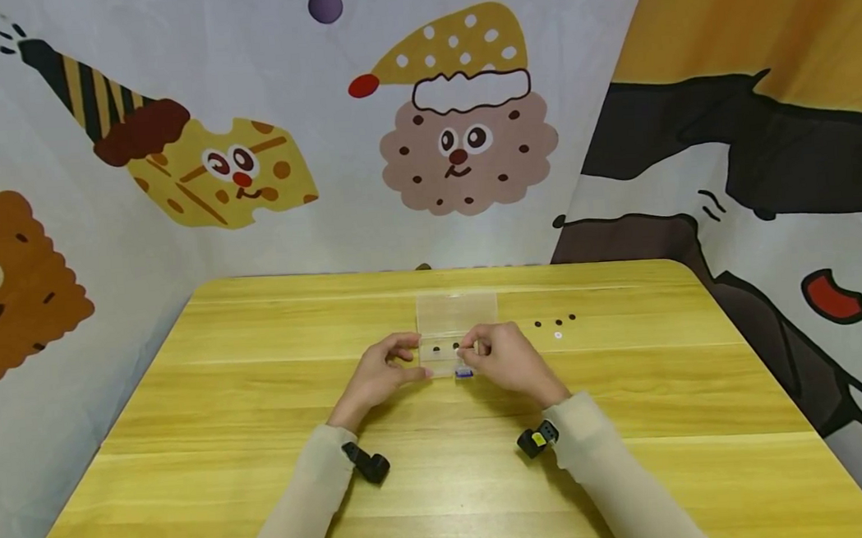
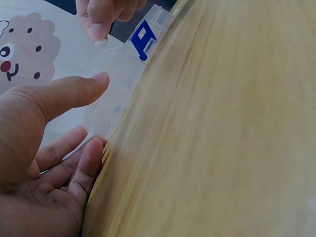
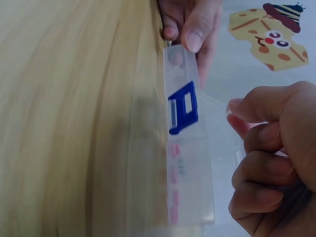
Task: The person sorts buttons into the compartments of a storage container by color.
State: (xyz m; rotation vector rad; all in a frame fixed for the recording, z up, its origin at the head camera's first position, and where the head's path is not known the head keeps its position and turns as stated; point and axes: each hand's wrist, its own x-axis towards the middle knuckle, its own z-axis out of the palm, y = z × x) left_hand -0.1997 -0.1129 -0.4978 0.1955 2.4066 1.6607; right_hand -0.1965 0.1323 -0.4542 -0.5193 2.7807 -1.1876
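A clear plastic box (image 1: 443, 368) lies on the table with its lid (image 1: 457, 313) raised at the back. My left hand (image 1: 381, 375) holds the box's left end, thumb at the front corner and fingers toward the back. Over the box, my right hand (image 1: 511, 359) pinches a small white piece (image 2: 101, 43), mostly covered by the fingertips. Inside the box I see small black discs (image 1: 437, 349). Several pink pieces (image 3: 175, 198) show through its front wall in the right wrist view. A blue latch (image 3: 183, 108) sits on that front. My right hand hides the box's right part in the head view.
Right of the box lie three black discs (image 1: 558, 322) and one white disc (image 1: 558, 335). The wooden table (image 1: 225, 413) ends at the back against a cloth (image 1: 274, 250) printed with cartoon food.
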